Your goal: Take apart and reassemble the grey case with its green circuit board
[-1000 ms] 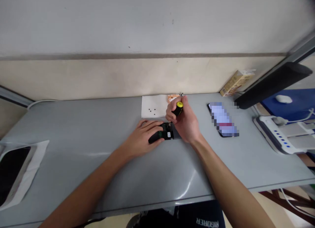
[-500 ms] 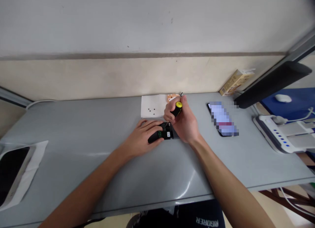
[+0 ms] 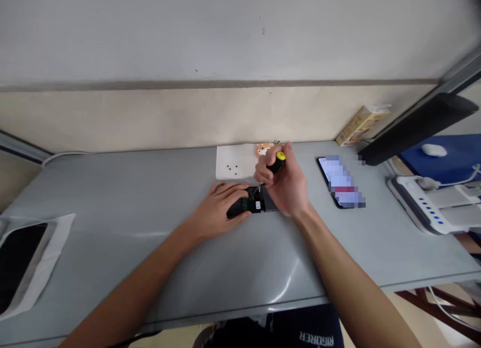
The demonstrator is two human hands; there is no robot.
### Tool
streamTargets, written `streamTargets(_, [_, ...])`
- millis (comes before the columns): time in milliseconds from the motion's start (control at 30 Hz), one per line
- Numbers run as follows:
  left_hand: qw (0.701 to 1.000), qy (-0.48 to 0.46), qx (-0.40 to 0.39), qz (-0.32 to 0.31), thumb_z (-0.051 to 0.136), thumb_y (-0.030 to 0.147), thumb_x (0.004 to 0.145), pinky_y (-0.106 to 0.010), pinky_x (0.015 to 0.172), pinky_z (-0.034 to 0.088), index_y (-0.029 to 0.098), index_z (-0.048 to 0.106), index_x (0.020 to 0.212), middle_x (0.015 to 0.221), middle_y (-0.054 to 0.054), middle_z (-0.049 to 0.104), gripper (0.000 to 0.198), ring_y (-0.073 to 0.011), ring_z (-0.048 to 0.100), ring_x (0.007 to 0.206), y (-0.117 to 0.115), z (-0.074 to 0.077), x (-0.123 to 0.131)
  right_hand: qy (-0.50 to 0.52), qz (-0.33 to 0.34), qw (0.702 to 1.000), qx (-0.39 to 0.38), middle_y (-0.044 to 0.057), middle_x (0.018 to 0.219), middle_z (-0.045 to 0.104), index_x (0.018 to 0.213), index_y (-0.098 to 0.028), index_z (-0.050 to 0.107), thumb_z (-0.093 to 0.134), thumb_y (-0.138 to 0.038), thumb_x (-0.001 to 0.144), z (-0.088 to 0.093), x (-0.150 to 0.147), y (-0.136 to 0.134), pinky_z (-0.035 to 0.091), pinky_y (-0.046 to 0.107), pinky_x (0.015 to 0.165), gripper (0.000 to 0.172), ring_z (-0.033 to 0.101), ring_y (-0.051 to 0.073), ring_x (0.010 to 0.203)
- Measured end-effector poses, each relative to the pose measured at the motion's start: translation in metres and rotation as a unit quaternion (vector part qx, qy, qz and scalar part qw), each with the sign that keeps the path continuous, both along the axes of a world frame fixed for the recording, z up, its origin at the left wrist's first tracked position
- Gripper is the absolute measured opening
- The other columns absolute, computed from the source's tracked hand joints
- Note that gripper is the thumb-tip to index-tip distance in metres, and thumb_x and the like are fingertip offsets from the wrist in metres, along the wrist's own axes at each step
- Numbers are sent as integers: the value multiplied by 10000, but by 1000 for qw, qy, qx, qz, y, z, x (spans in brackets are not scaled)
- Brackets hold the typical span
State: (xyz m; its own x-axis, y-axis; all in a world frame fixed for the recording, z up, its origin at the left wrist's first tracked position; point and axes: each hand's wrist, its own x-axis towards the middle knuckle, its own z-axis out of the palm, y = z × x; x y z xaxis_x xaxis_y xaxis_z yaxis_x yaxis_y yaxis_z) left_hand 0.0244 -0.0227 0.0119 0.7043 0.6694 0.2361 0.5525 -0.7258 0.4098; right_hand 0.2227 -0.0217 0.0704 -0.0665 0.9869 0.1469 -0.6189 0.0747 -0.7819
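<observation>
The right grip point(image 3: 286, 186) holds a screwdriver point(image 3: 277, 164) at a black device point(image 3: 252, 204) clasped by the left grip point(image 3: 215, 213).

Counter point(image 3: 143, 187), grey, smooth surface with glossy reflections, dark line along near edge. Items directly upon it:

- Device point(image 3: 257, 205), black, centre, opened; green circuitry and small white label exposed.
- Flat piece point(image 3: 269, 205), dark grey, just right of the device, partly hidden.
- White sheet point(image 3: 225, 155), far centre, bearing four small dark specks point(image 3: 236, 174).
- Phone point(image 3: 338, 180), right of centre, screen lit, partly pixelated.
- Carton point(image 3: 361, 126), beige and yellow, far right.
- Power block point(image 3: 413, 195), white with dark side, blue markings, right end.
- Paper point(image 3: 62, 237), white, near left, under a dark-topped, pale-rimmed item point(image 3: 22, 257), cut off by the view.
- Cable point(image 3: 67, 154), pale, far left.
</observation>
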Motion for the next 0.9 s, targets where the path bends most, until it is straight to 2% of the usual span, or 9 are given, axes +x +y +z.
streamTargets(67, [1000,-18,3,19,650,405,969,-473,1137,385,253,616,1248,1423,-65,631,319,-272,543,1344,-1,0,1,18,-4,1000,-9,-41,625,324,751,-244,495,465,-588,1011,1,1,0,363,273,541,433,304,117,536])
streamTargets(200, [996,-64,26,48,582,286,1012,-459,1099,405,244,674,1053,1342,-40,684,109,-239,593,1274,-1,-1,4,34,7,999,-26,-42,621,317,752,-249,462,442,-578,1019,4,0,-1,405,282,572,425,317,123,540])
streamTargets(300, [995,-74,36,55,570,250,1019,-444,1064,412,245,694,1005,1268,-27,715,125,-220,627,1211,1,0,2,36,-11,999,-21,-42,615,300,743,-246,441,432,-561,1023,10,8,0,411,284,575,422,318,123,534])
streamTargets(367, [994,-74,48,70,563,251,1024,-438,1051,412,248,707,991,1236,-27,721,148,-215,642,1175,2,2,-3,23,-47,999,-4,-42,601,275,720,-242,426,435,-552,1020,14,22,1,394,285,552,432,307,122,519])
streamTargets(467, [989,-77,78,103,553,264,1027,-444,1051,412,254,726,978,1217,-29,720,180,-222,645,1161,4,7,-10,-9,-137,990,34,-46,561,220,644,-233,375,422,-566,1010,19,53,4,330,290,499,497,258,117,486])
streamTargets(567, [982,-69,101,147,552,294,1025,-468,1041,418,252,738,972,1224,-40,713,198,-247,633,1164,12,14,-9,-28,-243,969,37,-59,539,181,614,-232,321,462,-580,982,12,79,12,254,290,455,526,192,103,455])
streamTargets(633, [980,-50,113,156,537,300,1028,-475,1021,428,250,745,975,1214,-50,712,220,-255,631,1146,23,21,0,-34,-269,962,17,-68,545,207,614,-233,316,518,-607,944,4,87,20,206,282,433,538,178,87,447])
streamTargets(767, [984,9,130,123,540,297,1011,-472,982,454,238,767,981,1160,-74,716,236,-276,615,1128,58,32,36,-23,-244,969,-34,-85,543,236,635,-228,359,570,-597,906,-11,85,30,191,250,428,504,194,73,448])
streamTargets(900, [987,86,100,97,571,251,973,-491,960,460,196,777,934,1106,-116,709,217,-320,590,1140,86,28,64,-8,-247,968,-32,-91,525,233,629,-223,384,558,-557,922,-15,84,31,186,240,432,477,190,71,447])
